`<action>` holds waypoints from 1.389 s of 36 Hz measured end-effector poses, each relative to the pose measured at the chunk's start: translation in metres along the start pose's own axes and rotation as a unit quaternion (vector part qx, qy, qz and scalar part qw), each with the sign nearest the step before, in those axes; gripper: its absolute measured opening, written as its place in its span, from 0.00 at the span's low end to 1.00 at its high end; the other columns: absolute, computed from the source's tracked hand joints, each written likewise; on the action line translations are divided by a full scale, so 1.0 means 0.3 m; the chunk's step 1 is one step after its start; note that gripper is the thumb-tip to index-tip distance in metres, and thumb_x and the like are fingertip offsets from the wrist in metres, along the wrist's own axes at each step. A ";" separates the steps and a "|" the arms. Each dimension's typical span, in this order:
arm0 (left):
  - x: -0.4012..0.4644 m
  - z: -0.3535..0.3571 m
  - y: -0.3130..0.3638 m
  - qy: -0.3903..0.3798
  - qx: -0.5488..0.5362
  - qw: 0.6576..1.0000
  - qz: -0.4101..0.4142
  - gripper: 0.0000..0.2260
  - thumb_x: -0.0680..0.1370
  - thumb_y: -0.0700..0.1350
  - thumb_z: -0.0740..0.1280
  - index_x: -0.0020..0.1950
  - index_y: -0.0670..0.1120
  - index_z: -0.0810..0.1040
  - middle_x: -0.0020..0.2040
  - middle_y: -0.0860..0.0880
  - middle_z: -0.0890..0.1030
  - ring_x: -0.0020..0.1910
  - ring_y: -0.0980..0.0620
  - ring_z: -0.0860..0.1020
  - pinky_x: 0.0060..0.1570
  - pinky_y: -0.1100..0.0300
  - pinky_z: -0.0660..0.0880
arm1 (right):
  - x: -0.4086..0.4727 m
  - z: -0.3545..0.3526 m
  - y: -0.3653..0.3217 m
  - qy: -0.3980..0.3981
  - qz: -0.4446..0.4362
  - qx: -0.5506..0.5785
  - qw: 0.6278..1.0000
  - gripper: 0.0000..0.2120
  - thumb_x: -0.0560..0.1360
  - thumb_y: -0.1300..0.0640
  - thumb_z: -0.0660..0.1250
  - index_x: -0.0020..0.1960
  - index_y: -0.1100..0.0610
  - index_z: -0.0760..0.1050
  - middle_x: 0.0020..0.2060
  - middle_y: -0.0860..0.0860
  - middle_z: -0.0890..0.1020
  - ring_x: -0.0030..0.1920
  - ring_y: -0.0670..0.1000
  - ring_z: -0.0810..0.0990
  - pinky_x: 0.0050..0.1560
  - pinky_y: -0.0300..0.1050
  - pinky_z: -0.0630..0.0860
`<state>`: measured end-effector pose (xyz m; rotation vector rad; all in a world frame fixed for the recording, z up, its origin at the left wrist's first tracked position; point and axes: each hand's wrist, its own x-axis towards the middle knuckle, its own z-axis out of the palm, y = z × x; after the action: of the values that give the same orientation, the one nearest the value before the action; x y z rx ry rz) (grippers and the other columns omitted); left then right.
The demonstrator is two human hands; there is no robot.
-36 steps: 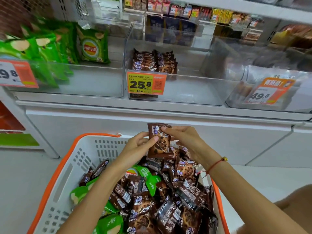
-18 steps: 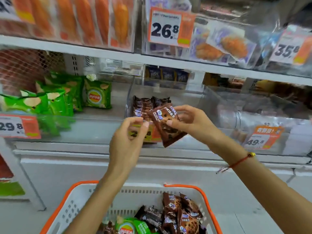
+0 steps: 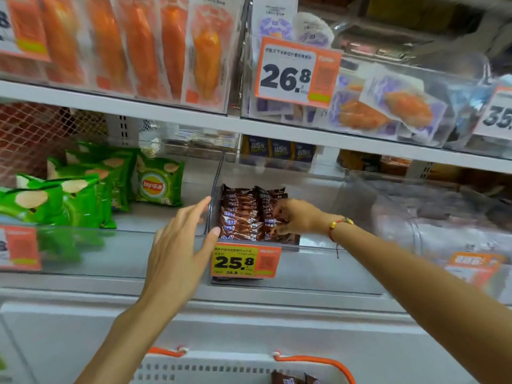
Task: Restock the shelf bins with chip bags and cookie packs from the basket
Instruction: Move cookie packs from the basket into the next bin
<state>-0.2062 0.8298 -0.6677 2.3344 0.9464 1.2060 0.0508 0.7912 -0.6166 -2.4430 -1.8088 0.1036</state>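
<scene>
Two rows of brown cookie packs (image 3: 243, 214) stand in a clear shelf bin (image 3: 327, 270) on the middle shelf. My right hand (image 3: 299, 217) is inside that bin, its fingers curled round a cookie pack at the front of the right row. Beside the bin's left wall, my left hand (image 3: 180, 245) is spread with straight fingers and holds nothing; its thumb tip is near the front left corner. Green chip bags (image 3: 159, 184) fill the bin to the left. The white basket (image 3: 318, 361) with orange rim shows at the bottom edge, one cookie pack (image 3: 291, 379) visible in it.
A yellow 25.8 price tag (image 3: 241, 261) hangs on the cookie bin's front. The upper shelf (image 3: 166, 112) holds orange snack packs and purple packs behind a 26.8 tag (image 3: 291, 73). Another clear bin (image 3: 443, 217) stands to the right.
My view has tilted up from the basket to the shelf. My right hand carried the cookie pack up into the bin, and my left hand let go of it and opened beside the bin.
</scene>
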 end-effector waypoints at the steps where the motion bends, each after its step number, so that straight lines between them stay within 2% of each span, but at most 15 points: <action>1: 0.001 0.001 -0.002 -0.001 -0.003 1.000 0.002 0.23 0.79 0.52 0.61 0.74 0.55 0.63 0.66 0.54 0.72 0.63 0.51 0.72 0.56 0.61 0.58 | 0.008 0.007 0.003 0.013 -0.005 -0.015 1.000 0.19 0.72 0.53 0.73 0.60 0.55 0.73 0.56 0.53 0.78 0.56 0.55 0.77 0.55 0.48 0.76; 4: 0.001 0.002 -0.005 0.000 -0.005 1.000 0.006 0.24 0.79 0.53 0.61 0.75 0.56 0.63 0.66 0.55 0.72 0.62 0.52 0.72 0.55 0.63 0.56 | 0.008 0.011 0.009 0.068 -0.036 -0.087 0.993 0.16 0.72 0.52 0.72 0.58 0.51 0.73 0.54 0.51 0.79 0.55 0.53 0.77 0.46 0.44 0.73; 7: -0.001 0.002 -0.002 0.000 -0.010 1.000 0.007 0.25 0.77 0.57 0.57 0.75 0.57 0.62 0.64 0.56 0.72 0.61 0.54 0.72 0.55 0.65 0.56 | 0.000 0.010 0.027 0.106 -0.068 -0.108 0.986 0.17 0.72 0.52 0.73 0.59 0.51 0.74 0.55 0.49 0.79 0.56 0.53 0.75 0.47 0.46 0.75; 11: -0.002 0.003 0.001 0.000 -0.016 1.000 0.006 0.27 0.75 0.60 0.54 0.75 0.57 0.62 0.65 0.57 0.71 0.61 0.54 0.71 0.54 0.66 0.55 | -0.004 0.011 0.052 0.111 -0.054 -0.089 0.988 0.20 0.71 0.49 0.73 0.60 0.50 0.73 0.56 0.49 0.79 0.54 0.53 0.77 0.47 0.46 0.75; 16: -0.004 0.005 -0.001 0.002 -0.016 1.000 0.006 0.27 0.75 0.60 0.54 0.74 0.57 0.62 0.64 0.57 0.72 0.61 0.54 0.71 0.53 0.66 0.54 | 0.003 0.008 0.068 0.119 -0.015 -0.043 0.992 0.16 0.70 0.48 0.74 0.55 0.51 0.78 0.53 0.49 0.81 0.53 0.52 0.77 0.45 0.43 0.71; 19: -0.005 0.005 -0.001 0.001 -0.016 1.000 0.005 0.27 0.75 0.60 0.54 0.74 0.57 0.62 0.64 0.56 0.72 0.61 0.54 0.71 0.53 0.67 0.54 | 0.005 0.011 0.059 0.130 0.004 -0.040 0.991 0.14 0.69 0.48 0.75 0.53 0.51 0.79 0.52 0.48 0.78 0.52 0.51 0.77 0.44 0.43 0.69; 25: -0.005 0.006 0.005 0.002 -0.018 1.000 0.001 0.28 0.75 0.60 0.54 0.75 0.57 0.62 0.65 0.57 0.71 0.63 0.54 0.70 0.55 0.66 0.54 | 0.034 0.029 0.027 0.101 0.005 -0.013 0.995 0.14 0.68 0.50 0.76 0.51 0.53 0.80 0.50 0.50 0.82 0.49 0.51 0.79 0.47 0.45 0.76; 30: -0.003 0.005 -0.001 0.002 -0.017 1.000 0.003 0.26 0.77 0.59 0.56 0.75 0.57 0.62 0.64 0.58 0.70 0.61 0.57 0.70 0.53 0.68 0.53 | 0.036 0.029 0.012 0.095 0.007 -0.020 0.995 0.14 0.69 0.50 0.75 0.51 0.53 0.78 0.50 0.50 0.80 0.47 0.50 0.76 0.41 0.42 0.70; 34: -0.002 0.004 -0.001 0.003 -0.021 1.000 -0.002 0.24 0.78 0.55 0.60 0.75 0.58 0.61 0.65 0.58 0.70 0.62 0.57 0.69 0.55 0.66 0.54 | 0.019 0.015 0.014 0.075 0.005 -0.021 0.997 0.15 0.69 0.52 0.75 0.54 0.52 0.78 0.52 0.50 0.80 0.52 0.52 0.78 0.43 0.42 0.71; 38: -0.004 0.005 0.001 0.005 -0.028 1.000 -0.004 0.24 0.79 0.54 0.61 0.74 0.57 0.62 0.66 0.57 0.70 0.63 0.56 0.69 0.55 0.66 0.55 | -0.036 -0.009 0.018 0.080 0.000 -0.022 0.997 0.18 0.71 0.53 0.74 0.59 0.52 0.77 0.58 0.49 0.79 0.57 0.52 0.77 0.51 0.45 0.74; 40: -0.004 0.005 0.005 0.006 -0.030 1.000 -0.007 0.23 0.79 0.52 0.62 0.74 0.56 0.63 0.67 0.56 0.71 0.63 0.55 0.69 0.56 0.65 0.55 | -0.077 -0.026 0.018 0.097 0.001 -0.018 0.995 0.19 0.71 0.52 0.74 0.61 0.52 0.76 0.59 0.50 0.78 0.57 0.52 0.77 0.55 0.48 0.76; 43: -0.007 0.005 0.014 0.017 -0.042 0.999 -0.014 0.23 0.79 0.51 0.64 0.74 0.54 0.65 0.66 0.55 0.71 0.63 0.55 0.70 0.58 0.63 0.58 | -0.160 -0.060 0.006 0.135 0.003 0.002 0.991 0.18 0.72 0.53 0.73 0.61 0.50 0.76 0.59 0.50 0.77 0.58 0.51 0.76 0.57 0.49 0.76; 47: -0.031 -0.009 0.040 0.066 -0.070 0.995 -0.014 0.21 0.77 0.46 0.68 0.70 0.52 0.69 0.62 0.55 0.73 0.60 0.55 0.73 0.54 0.59 0.67 | -0.303 -0.082 -0.034 0.220 -0.029 0.050 0.974 0.13 0.73 0.56 0.72 0.57 0.52 0.79 0.52 0.49 0.79 0.51 0.48 0.77 0.51 0.46 0.75; 50: -0.084 -0.025 0.087 0.109 -0.066 0.992 0.000 0.21 0.75 0.43 0.71 0.67 0.52 0.72 0.60 0.55 0.75 0.59 0.55 0.72 0.55 0.61 0.67 | -0.425 -0.060 -0.075 0.261 -0.069 0.087 0.959 0.09 0.73 0.57 0.72 0.52 0.50 0.80 0.44 0.45 0.78 0.42 0.45 0.75 0.44 0.44 0.76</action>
<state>-0.2124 0.7936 -0.6632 2.1319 0.9035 1.4996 -0.0057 0.6751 -0.5967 -1.9692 -1.6375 -0.3445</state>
